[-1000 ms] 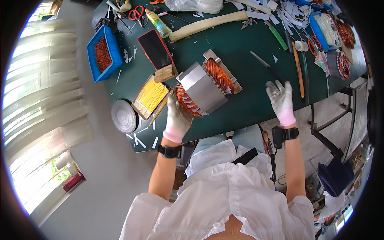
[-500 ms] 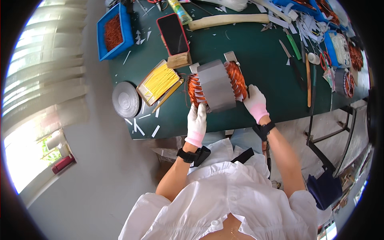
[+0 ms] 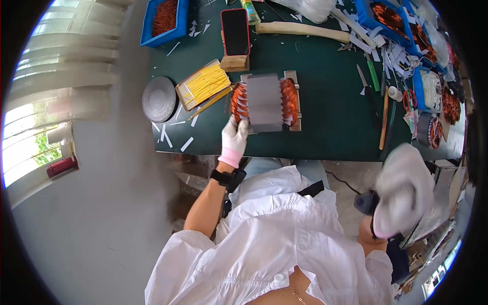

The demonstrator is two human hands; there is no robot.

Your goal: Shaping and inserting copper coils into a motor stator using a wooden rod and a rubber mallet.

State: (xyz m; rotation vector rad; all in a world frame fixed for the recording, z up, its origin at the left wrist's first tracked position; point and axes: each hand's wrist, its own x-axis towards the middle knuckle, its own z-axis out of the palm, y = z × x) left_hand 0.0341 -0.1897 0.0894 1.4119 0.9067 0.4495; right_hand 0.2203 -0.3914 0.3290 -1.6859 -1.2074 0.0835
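Observation:
A motor stator (image 3: pixel 264 103) lies on its side on the green table, a grey laminated core with copper windings bulging from both ends. Flat, pale supports (image 3: pixel 290 76) show beneath it. My left hand (image 3: pixel 234 137), in a white glove with a pink cuff, grips the lower edge of the left-end winding; the fingertips are partly hidden against the copper. Raised off the table at the lower right, my gloved right hand (image 3: pixel 405 190) is smeared by motion, so its fingers cannot be made out. It is well apart from the stator.
Left of the stator are a tray of yellow strips (image 3: pixel 206 84) and a round grey metal disc (image 3: pixel 161 99). A phone (image 3: pixel 235 33) leans on a wooden block (image 3: pixel 235 63). Beyond lies a wooden handle (image 3: pixel 302 29). Knives (image 3: pixel 373 73), scissors (image 3: pixel 408 100) and blue bins (image 3: pixel 382 19) crowd the right.
My right hand has left the stator's right end and swung right and up off the table. The stator now sits squarer on its supports, with my left hand still on it.

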